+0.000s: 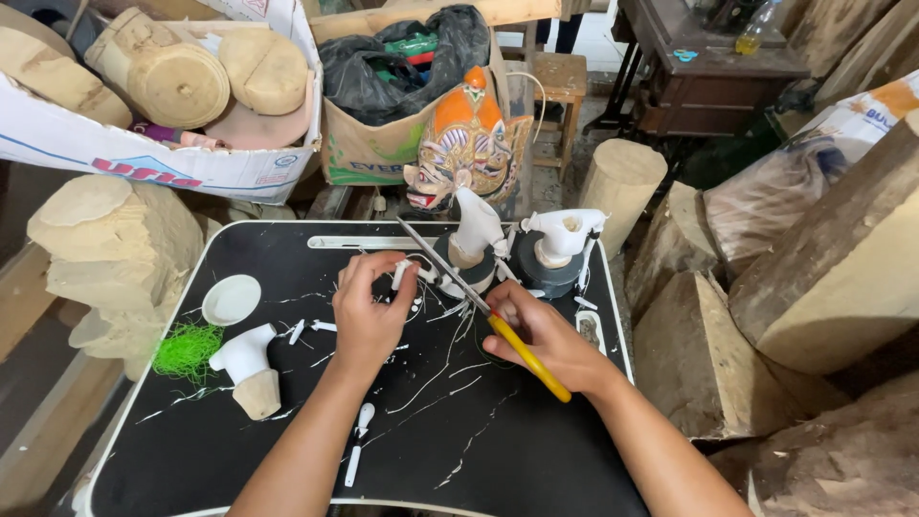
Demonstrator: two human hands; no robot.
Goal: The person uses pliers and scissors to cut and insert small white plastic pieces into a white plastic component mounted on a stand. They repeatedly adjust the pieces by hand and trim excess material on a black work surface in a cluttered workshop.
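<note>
White piece (400,275) half-hidden in left hand (369,311); right hand (546,335) gripping yellow-handled scissors (479,306).

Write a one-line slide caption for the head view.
Left hand pinches a small white piece while right hand holds yellow-handled scissors over a black tabletop.

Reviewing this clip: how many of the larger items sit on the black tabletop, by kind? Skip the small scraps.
White-painted carved wooden figures: 3
Round white lid: 1
Tuft of green fibre: 1
Flat metal ruler: 1
Yellow-handled blade, held in the right hand: 1
Painted orange mask at the far edge: 1
Total: 8
The left hand pinches a small white piece.
</note>
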